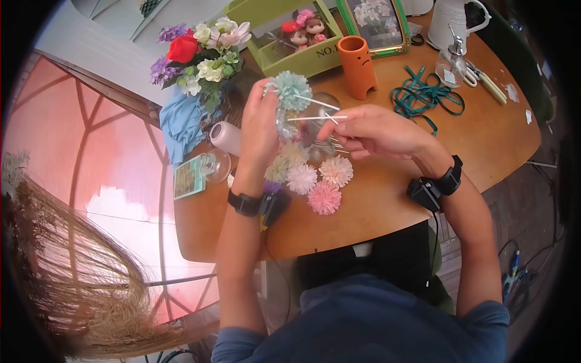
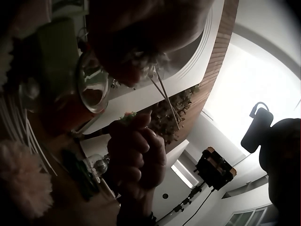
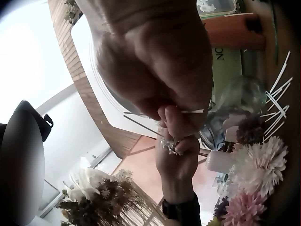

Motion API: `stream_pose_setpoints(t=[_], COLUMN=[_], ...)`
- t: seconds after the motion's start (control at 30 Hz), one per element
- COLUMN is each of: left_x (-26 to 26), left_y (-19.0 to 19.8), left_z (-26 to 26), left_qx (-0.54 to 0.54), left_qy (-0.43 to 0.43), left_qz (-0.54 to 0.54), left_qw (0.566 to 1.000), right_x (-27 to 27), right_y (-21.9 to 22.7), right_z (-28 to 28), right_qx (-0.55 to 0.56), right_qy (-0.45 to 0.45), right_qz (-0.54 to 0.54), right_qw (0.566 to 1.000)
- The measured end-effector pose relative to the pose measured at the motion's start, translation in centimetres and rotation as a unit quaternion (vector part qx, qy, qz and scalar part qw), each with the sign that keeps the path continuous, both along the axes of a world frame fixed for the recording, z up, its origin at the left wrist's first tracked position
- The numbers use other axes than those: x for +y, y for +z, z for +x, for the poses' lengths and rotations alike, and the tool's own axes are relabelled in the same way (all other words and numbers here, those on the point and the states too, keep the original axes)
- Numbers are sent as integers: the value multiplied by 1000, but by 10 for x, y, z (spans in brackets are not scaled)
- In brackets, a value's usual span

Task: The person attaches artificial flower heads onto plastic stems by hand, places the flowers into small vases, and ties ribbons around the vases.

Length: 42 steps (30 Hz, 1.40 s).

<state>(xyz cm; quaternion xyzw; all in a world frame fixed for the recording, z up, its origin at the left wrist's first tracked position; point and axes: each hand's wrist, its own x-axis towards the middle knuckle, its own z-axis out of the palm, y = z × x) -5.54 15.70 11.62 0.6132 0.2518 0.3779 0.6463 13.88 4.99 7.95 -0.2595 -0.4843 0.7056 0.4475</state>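
Note:
My left hand [image 1: 260, 130] holds a mint-green pompom flower [image 1: 290, 91] by its side, above the table. A thin white stick [image 1: 318, 102] runs out from the bloom to the right. My right hand [image 1: 378, 130] pinches another white stick [image 1: 308, 118] between thumb and fingers; it crosses close to the first one. In the left wrist view two sticks [image 2: 164, 96] cross beside the dark underside of the left hand. Beneath the hands lie several pompom flowers, among them a pink one [image 1: 324, 198], a pale pink one [image 1: 301, 179] and a peach one [image 1: 336, 171].
Behind the hands stand a glass vase [image 1: 328, 101], an orange pot [image 1: 358, 66] and a green doll box [image 1: 290, 39]. Green ribbon [image 1: 417, 97] and cutters [image 1: 491, 88] lie right. On the left are a mixed bouquet [image 1: 206, 51], a pink bottle [image 1: 225, 137] and a glass [image 1: 216, 164].

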Motion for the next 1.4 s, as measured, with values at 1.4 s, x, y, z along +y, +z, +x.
stream_pose_setpoints(t=[1.4], left_x=[10], left_y=[-52], left_z=[-57], left_qx=[-171], left_qy=[-87], left_qz=[-197], left_qw=[961], right_x=[147], right_y=[28], right_z=[-1], right_qx=[-398], right_qy=[-323], right_qz=[39], right_qw=[858])
